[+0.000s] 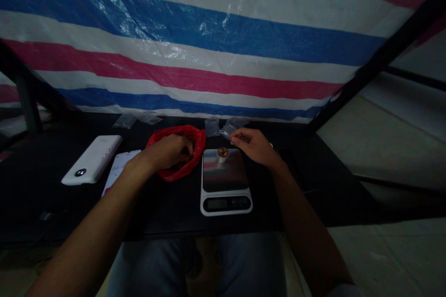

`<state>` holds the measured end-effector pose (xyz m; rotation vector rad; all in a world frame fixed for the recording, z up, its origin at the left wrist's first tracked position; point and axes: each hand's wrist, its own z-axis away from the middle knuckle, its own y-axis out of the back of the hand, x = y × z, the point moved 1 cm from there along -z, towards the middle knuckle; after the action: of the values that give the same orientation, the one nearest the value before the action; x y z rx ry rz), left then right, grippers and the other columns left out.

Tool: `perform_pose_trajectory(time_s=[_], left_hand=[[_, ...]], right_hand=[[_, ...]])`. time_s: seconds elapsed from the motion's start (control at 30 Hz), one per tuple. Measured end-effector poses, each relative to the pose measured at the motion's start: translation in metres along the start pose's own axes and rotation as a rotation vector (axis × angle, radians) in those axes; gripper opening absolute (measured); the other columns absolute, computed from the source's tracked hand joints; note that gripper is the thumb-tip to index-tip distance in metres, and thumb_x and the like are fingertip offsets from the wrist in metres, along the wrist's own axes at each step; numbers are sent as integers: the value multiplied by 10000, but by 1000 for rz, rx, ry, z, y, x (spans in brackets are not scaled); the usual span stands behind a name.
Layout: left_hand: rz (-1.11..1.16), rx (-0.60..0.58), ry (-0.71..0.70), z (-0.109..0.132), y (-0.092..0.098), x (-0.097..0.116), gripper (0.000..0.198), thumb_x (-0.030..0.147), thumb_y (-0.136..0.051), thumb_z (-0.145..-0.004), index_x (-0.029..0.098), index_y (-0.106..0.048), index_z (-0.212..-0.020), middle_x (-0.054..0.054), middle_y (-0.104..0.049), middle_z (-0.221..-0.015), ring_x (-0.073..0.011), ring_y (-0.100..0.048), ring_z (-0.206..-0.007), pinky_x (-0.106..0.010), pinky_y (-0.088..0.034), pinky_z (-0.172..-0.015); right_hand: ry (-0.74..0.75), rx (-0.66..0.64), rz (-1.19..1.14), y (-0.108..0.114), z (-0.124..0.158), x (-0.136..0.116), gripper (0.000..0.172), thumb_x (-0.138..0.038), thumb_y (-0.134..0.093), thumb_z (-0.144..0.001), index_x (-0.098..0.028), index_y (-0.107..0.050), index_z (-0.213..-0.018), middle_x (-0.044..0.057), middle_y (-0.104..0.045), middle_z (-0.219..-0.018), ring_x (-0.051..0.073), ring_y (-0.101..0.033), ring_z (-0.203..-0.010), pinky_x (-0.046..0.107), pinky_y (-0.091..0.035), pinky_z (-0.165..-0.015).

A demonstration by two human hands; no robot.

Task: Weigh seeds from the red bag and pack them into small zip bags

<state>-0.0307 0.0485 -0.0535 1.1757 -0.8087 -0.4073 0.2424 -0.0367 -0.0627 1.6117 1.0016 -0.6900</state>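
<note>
Inside a red plastic bag [200, 148], my left hand [170, 151] reaches in with fingers curled at its dark contents. What those fingers hold is hidden. Just right of the bag lies a white kitchen scale [225, 181] with a shiny metal plate. A small white cup [222, 155] filled with brown pieces stands upright near the plate's far edge. My right hand [252, 146] hovers by the scale's far right corner, thumb and fingers pinched together. Its fingertips are close to a clear plastic bag [232, 126]; whether they hold anything is too dark to tell.
Another clear bag [212, 126] lies behind the scale, and more clear bags [125, 120] lie at the back left. A white power bank [92, 160] and a lit phone [118, 169] sit left of the red bag. Striped sheeting [223, 55] hangs behind the black table [167, 216].
</note>
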Motion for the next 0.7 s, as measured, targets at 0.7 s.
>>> perform_pose_trajectory(time_s=[0.7], left_hand=[[186,94,-374,-26,15,82,164,168,-632,-903,194,-789,-943,-43,-789,-963,-184,-721,-871,-249,-492,-778]], right_hand=[[-23,-204,-56,2,5,-6,183,-356,-718,-815,-177,-715,-852,24,-730,-794,157,-662,-722,272,-500,-661]])
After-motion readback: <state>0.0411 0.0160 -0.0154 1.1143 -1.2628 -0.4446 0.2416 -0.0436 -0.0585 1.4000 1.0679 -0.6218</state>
